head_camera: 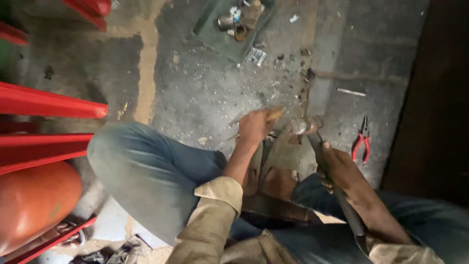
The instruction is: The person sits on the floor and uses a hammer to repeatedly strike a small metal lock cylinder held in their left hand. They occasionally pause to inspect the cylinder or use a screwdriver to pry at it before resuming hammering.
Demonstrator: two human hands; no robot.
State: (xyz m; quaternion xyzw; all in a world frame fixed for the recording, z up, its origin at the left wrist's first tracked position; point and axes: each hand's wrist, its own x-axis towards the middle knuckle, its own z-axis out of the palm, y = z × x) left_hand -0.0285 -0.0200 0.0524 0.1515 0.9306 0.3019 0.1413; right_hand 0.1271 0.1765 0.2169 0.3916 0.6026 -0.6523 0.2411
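Head view, looking down at a person seated on a concrete floor [205,93]; a hammer [320,146] is gripped in the right hand [339,168], fingers closed round the handle, head raised just beside the left hand [254,126]; the left hand is closed on a short wooden-handled tool [273,115], probably a chisel, its tip hidden by blur; the workpiece under it cannot be made out, it seems to be pinned near the sandalled feet [273,166]; the striking step is judged to be in hand; a square blow on the tool's butt is called for next, with the left hand kept steady; red pliers [361,142] are lying well apart to the right; a cloth with metal parts [234,24] is lying further ahead; red bars [49,105] are seen on the left.
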